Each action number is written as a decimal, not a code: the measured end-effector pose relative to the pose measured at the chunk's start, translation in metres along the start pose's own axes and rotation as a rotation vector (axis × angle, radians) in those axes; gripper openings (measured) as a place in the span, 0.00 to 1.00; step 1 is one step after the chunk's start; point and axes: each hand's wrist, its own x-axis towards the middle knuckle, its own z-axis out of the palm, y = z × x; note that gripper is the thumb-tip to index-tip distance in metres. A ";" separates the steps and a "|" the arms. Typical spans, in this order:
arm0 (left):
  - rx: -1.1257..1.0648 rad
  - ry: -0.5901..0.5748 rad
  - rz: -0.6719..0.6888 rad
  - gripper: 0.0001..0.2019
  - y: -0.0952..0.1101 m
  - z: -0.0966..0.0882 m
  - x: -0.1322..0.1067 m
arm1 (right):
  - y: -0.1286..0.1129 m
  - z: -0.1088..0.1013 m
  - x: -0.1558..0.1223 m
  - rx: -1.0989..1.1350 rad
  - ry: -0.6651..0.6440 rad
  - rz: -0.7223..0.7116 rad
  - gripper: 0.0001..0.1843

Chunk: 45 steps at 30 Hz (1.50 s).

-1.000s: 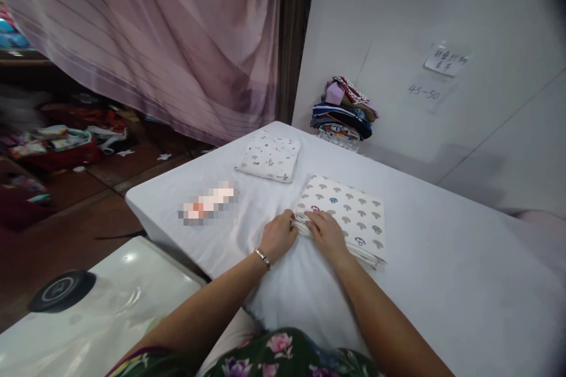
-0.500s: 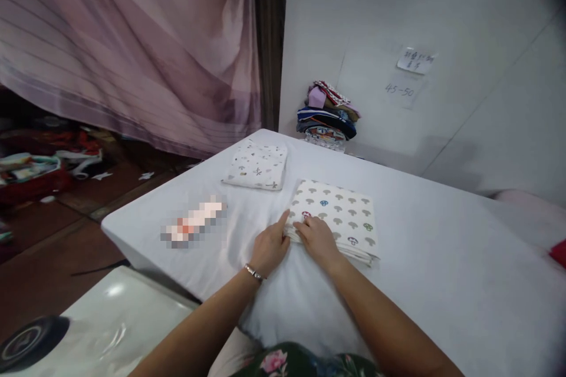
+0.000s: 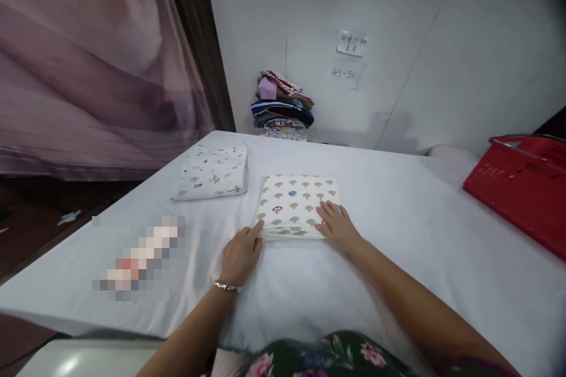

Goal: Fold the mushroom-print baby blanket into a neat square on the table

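A folded white cloth [image 3: 300, 197] printed with mushrooms, mostly grey-brown with a few coloured outlines, lies flat in front of me. At its near left corner is my left hand [image 3: 241, 253], a bracelet on the wrist, fingers closed on the edge. My right hand [image 3: 341, 228] rests on the near right corner, fingers spread over the top layer. Left of this bundle and farther back sits a second folded white cloth [image 3: 214, 172] with small grey prints, touched by neither hand.
The white-covered table [image 3: 407, 206] carries a pixelated item [image 3: 141, 256] on the left. Behind it a pile of folded clothes [image 3: 283, 106] stands by the wall, below paper notes [image 3: 349, 59]. A red basket [image 3: 522, 188] is at right; a pink curtain [image 3: 88, 70] hangs left.
My right hand has moved from the near left part of the mushroom cloth to its near right corner. The cloth now lies squarer to me. My view has turned right, bringing in the red basket.
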 end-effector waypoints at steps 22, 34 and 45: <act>-0.186 0.072 0.316 0.11 0.018 -0.006 0.031 | -0.040 -0.002 0.011 0.238 0.115 -0.178 0.10; -0.282 0.098 0.282 0.09 0.026 -0.003 0.038 | -0.031 0.003 0.012 0.289 0.144 -0.135 0.11; -0.273 0.078 0.386 0.12 0.022 0.001 0.032 | -0.033 0.002 0.003 0.208 0.091 -0.182 0.13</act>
